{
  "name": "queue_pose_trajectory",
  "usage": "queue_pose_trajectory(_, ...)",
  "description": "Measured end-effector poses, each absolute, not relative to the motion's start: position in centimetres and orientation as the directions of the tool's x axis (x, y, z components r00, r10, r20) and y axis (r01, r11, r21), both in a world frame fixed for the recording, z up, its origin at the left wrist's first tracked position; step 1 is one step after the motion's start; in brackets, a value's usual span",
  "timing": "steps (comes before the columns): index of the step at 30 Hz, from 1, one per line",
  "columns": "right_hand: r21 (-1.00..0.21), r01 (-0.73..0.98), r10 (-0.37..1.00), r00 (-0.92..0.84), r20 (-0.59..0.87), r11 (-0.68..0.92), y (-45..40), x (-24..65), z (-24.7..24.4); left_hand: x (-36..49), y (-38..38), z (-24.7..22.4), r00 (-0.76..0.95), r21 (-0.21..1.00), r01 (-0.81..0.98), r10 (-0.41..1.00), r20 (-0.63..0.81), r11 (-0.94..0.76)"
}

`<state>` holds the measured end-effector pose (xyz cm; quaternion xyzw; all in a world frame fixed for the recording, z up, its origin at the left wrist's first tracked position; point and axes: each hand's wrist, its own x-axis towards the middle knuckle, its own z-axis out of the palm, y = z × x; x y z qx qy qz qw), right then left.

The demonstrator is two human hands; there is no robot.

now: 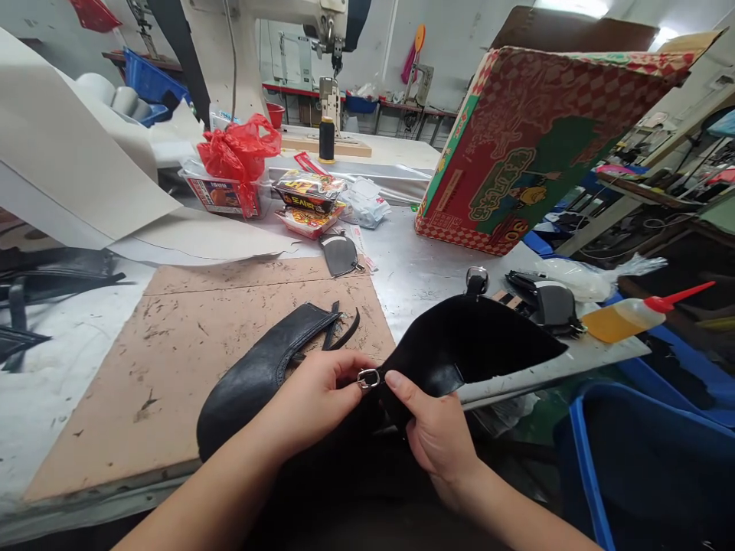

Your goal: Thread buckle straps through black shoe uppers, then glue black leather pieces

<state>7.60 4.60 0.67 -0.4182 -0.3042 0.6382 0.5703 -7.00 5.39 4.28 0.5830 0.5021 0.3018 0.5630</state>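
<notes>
In the head view, my left hand [327,394] pinches a metal buckle [368,378] between thumb and fingers. My right hand's [442,436] fingers clasp the black leather piece [494,337] just beside it, at the table's [405,287] near edge. 1 other black piece [246,383] rests on the brown board [172,383].

One head-worn camera looks forward and down from above the near edge of the worktop [410,268], which slopes up to the right. The left hand [327,398] and right hand [439,428] are close, low in view; the sewing machine [246,38] is farther off, the wall [448,30] farthest.
</notes>
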Motion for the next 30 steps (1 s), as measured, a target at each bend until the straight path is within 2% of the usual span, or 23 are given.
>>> queue_pose_trajectory(9, -0.892, -0.428, 0.983, 0.035, -0.179, -0.147, 4.5, 7.4, 0.4, -7.2, 5.3, 4.0, 0.31, 0.959, 0.233, 0.923, -0.23, 0.161)
queue_pose_trajectory(21, -0.931, -0.347, 0.991, 0.027, -0.134, -0.117, 4.6, 7.5, -0.3, -7.1, 5.1, 3.8, 0.307, 0.963, 0.252, 0.935, -0.177, 0.1)
queue_pose_trajectory(30, -0.966, -0.257, 0.997, 0.05, -0.055, -0.04, 5.1, 7.6, -1.0, -7.1, 4.5, 3.7, 0.275, 0.922, 0.381, 0.961, -0.034, -0.076)
